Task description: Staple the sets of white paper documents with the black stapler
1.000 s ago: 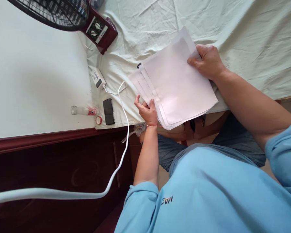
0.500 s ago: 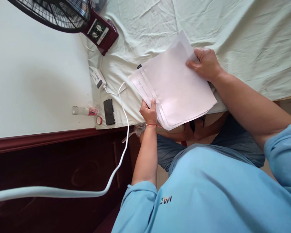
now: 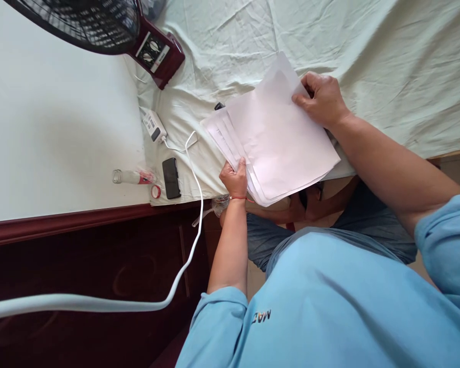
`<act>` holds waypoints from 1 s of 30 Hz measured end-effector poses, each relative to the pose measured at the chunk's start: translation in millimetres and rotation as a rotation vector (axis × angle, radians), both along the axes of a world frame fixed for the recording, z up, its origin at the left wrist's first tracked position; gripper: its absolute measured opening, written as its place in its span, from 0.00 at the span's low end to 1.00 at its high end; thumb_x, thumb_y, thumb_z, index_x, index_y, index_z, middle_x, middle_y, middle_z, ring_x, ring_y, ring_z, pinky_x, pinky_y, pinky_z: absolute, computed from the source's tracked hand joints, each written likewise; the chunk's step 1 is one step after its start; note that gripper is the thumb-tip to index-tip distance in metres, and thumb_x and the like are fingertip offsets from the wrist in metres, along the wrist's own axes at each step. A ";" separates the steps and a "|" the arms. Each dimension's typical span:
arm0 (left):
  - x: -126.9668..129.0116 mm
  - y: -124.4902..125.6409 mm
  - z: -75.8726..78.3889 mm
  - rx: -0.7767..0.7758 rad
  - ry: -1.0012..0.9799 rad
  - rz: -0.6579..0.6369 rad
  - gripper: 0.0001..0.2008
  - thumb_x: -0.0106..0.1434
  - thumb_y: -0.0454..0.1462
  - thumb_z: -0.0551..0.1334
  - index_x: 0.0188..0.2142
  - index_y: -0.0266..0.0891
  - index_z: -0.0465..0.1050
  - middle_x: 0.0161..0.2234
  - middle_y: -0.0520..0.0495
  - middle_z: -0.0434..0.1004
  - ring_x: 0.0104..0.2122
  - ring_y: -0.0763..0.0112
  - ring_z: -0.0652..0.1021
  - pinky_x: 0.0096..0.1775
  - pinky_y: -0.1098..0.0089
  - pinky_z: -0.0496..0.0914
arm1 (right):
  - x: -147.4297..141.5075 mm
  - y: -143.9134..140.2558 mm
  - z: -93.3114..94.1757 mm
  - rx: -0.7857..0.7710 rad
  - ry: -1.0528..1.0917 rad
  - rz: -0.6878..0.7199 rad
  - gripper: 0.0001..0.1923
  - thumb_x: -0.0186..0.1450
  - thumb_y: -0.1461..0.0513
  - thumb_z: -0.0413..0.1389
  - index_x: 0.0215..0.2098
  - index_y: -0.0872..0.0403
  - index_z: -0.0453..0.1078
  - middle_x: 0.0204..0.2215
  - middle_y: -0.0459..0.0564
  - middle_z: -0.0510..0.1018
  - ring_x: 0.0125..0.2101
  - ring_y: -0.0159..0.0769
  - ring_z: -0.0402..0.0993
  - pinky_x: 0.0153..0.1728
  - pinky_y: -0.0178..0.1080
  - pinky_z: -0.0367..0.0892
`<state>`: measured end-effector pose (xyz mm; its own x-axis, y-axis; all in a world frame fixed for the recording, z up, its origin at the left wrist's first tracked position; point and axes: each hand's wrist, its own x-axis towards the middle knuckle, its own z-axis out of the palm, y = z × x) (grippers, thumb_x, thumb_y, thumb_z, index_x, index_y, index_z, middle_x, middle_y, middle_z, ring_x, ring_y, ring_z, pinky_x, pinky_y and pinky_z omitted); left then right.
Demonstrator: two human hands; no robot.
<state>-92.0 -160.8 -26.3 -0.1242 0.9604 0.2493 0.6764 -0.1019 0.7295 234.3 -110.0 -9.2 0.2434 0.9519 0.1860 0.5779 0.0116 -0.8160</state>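
A: Sheaf of papers [image 3: 278, 143], centre frame, over the sheet's edge: how is it held?

B: Pinched at the lower corner by the left hand [image 3: 234, 179], gripped at the upper edge by the right hand [image 3: 322, 99]. Edges should be squared before release.

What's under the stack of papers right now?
Under the paper stack lies the pale green sheet; a small dark object pokes out at its far edge. The rest is covered.

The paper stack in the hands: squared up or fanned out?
Fanned out. The paper stack shows staggered sheet edges by the left hand; the right hand grips the far corner.
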 end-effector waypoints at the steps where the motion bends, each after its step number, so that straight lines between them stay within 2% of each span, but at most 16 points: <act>1: 0.4 -0.2 0.3 -0.004 0.006 0.006 0.12 0.68 0.47 0.68 0.36 0.40 0.81 0.37 0.42 0.90 0.39 0.59 0.87 0.43 0.64 0.75 | 0.4 -0.1 -0.5 0.006 0.039 -0.013 0.18 0.65 0.59 0.68 0.30 0.46 0.61 0.28 0.47 0.75 0.33 0.42 0.65 0.38 0.44 0.65; 9: 1.4 -1.4 1.5 0.004 0.017 0.023 0.11 0.68 0.45 0.69 0.35 0.40 0.80 0.37 0.43 0.90 0.38 0.61 0.86 0.42 0.66 0.74 | 6.9 0.5 -1.0 0.003 0.125 0.002 0.17 0.63 0.59 0.69 0.27 0.46 0.64 0.28 0.46 0.77 0.32 0.39 0.64 0.35 0.43 0.63; 16: 1.3 -1.2 0.6 -0.008 0.024 0.026 0.11 0.68 0.45 0.69 0.36 0.40 0.80 0.36 0.44 0.89 0.37 0.62 0.86 0.41 0.66 0.74 | 2.6 -0.6 1.5 -0.023 0.052 0.019 0.15 0.62 0.68 0.66 0.28 0.47 0.65 0.26 0.44 0.73 0.32 0.40 0.66 0.38 0.44 0.65; 22: 1.7 -1.3 1.6 -0.002 0.038 0.017 0.11 0.68 0.46 0.68 0.36 0.41 0.80 0.37 0.43 0.89 0.38 0.62 0.86 0.43 0.65 0.75 | 1.2 -2.3 4.8 -0.037 0.013 0.018 0.17 0.63 0.67 0.66 0.28 0.47 0.63 0.27 0.44 0.73 0.31 0.39 0.65 0.39 0.44 0.65; 27: 2.4 -1.4 2.9 -0.020 0.055 0.031 0.13 0.68 0.46 0.69 0.32 0.41 0.76 0.31 0.48 0.84 0.33 0.66 0.81 0.40 0.67 0.73 | 2.1 0.4 -0.6 -0.048 0.036 0.016 0.13 0.62 0.65 0.68 0.34 0.47 0.67 0.31 0.45 0.77 0.33 0.40 0.70 0.40 0.44 0.67; 30: 2.6 -1.6 3.1 -0.001 0.043 0.017 0.11 0.69 0.46 0.67 0.35 0.41 0.79 0.35 0.45 0.87 0.37 0.63 0.84 0.43 0.66 0.74 | 3.1 4.6 -3.0 -0.066 -0.028 0.052 0.16 0.59 0.64 0.70 0.33 0.47 0.66 0.30 0.46 0.76 0.34 0.42 0.70 0.41 0.45 0.68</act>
